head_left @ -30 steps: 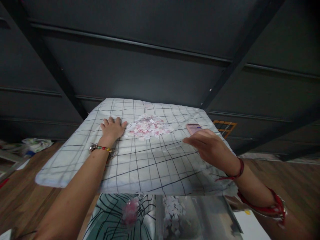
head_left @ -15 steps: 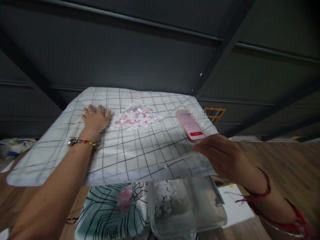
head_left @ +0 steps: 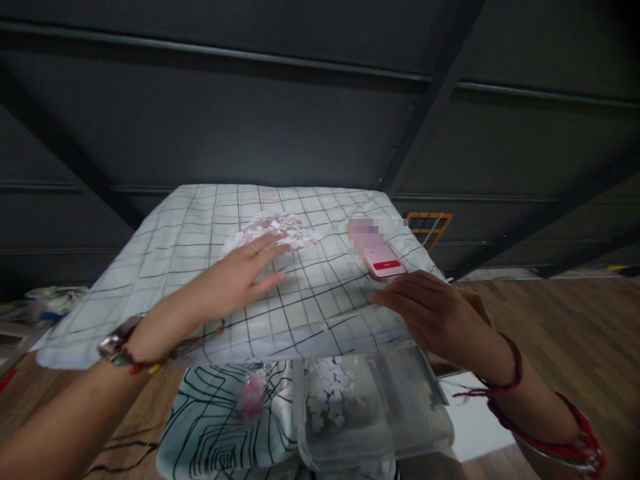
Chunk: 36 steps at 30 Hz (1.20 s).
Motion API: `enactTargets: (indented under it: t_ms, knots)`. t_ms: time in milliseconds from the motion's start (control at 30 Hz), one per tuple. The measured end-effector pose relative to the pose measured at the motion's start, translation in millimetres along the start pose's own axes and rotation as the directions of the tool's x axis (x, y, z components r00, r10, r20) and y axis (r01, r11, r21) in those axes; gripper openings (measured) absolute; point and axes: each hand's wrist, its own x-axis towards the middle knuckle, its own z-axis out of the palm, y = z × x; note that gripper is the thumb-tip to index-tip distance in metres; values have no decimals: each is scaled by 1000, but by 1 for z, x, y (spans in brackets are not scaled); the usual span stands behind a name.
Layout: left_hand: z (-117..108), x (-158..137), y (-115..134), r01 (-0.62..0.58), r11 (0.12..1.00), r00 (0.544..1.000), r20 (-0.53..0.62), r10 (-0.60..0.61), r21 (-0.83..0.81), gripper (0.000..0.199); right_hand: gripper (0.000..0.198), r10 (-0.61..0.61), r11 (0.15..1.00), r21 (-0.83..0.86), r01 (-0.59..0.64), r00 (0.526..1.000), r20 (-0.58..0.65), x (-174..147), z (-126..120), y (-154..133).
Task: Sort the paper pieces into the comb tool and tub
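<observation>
A heap of small white and pink paper pieces (head_left: pixel 267 223) lies on the table's white checked cloth (head_left: pixel 320 287). My left hand (head_left: pixel 240 277) reaches across the heap's near edge, palm down, fingers spread and slightly blurred. Whether its fingertips touch the pieces I cannot tell. My right hand (head_left: pixel 433 310) is by the right front edge of the cloth, just below a pink phone (head_left: pixel 383 260) lying with its screen lit. Its fingers are pressed together and bent; anything between them is hidden.
Below the table's front edge sit a clear plastic box (head_left: pixel 350 440) with small white pieces (head_left: pixel 330 383) and a teal patterned cushion (head_left: pixel 200 427) bearing a pink packet (head_left: pixel 251 395). A white sheet (head_left: pixel 475 417) lies at right. Dark panels (head_left: pixel 250 127) rise behind the table.
My left hand has moved right and nearer, from flat on the cloth left of the heap to over its near edge. My right hand stays in nearly the same place.
</observation>
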Motion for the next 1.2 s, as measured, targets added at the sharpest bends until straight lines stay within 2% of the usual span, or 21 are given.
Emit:
enactTargets:
  t_ms: [100, 167, 267, 500, 700, 800, 867, 933, 967, 1033, 1100, 1200]
  knots:
    - [23, -19, 26, -240, 966, 962, 109, 249, -94, 58, 32, -23, 1000, 4, 23, 1000, 11, -1, -4, -3]
    - [38, -27, 28, -293, 950, 943, 131, 305, -104, 59, 33, -37, 999, 6, 37, 999, 9, -1, -6, -6]
    - [53, -32, 19, -300, 951, 931, 191, 310, -78, 60, 33, -50, 999, 17, 49, 999, 11, -3, -11, -10]
    - [65, -36, 12, -309, 950, 931, 187, 312, -46, 58, 33, -30, 999, 17, 29, 998, 63, -13, -26, -15]
    - [63, -36, 15, -309, 947, 932, 168, 320, -85, 55, 34, -24, 1000, 20, 24, 1000, 10, -7, -26, -13]
    - [53, -32, 9, -299, 939, 945, 84, 316, -168, 48, 37, -9, 1000, -1, 9, 997, -71, 5, -14, -3]
    - [43, -30, -3, -192, 960, 981, -51, 185, -204, 45, 37, 1, 1000, 2, -1, 994, -110, 18, -3, 5]
    - [31, -26, -26, 18, 983, 982, -183, -52, -183, 45, 34, 31, 999, 12, -30, 994, -109, 35, 10, 11]
    - [26, -25, -40, 135, 976, 956, -237, -174, -173, 44, 33, 45, 999, 15, -44, 995, -89, 46, 18, 14]
    - [18, -21, -72, 341, 928, 870, -323, -372, -150, 44, 34, 70, 997, -18, -72, 996, -58, 67, 32, 17]
    - [14, -16, -103, 480, 871, 796, -368, -481, -101, 45, 36, 31, 997, -62, -36, 997, -69, 87, 48, 18]
    - [19, -10, -138, 620, 784, 730, -344, -591, -30, 49, 42, -22, 996, -92, 17, 998, -62, 112, 70, 18]
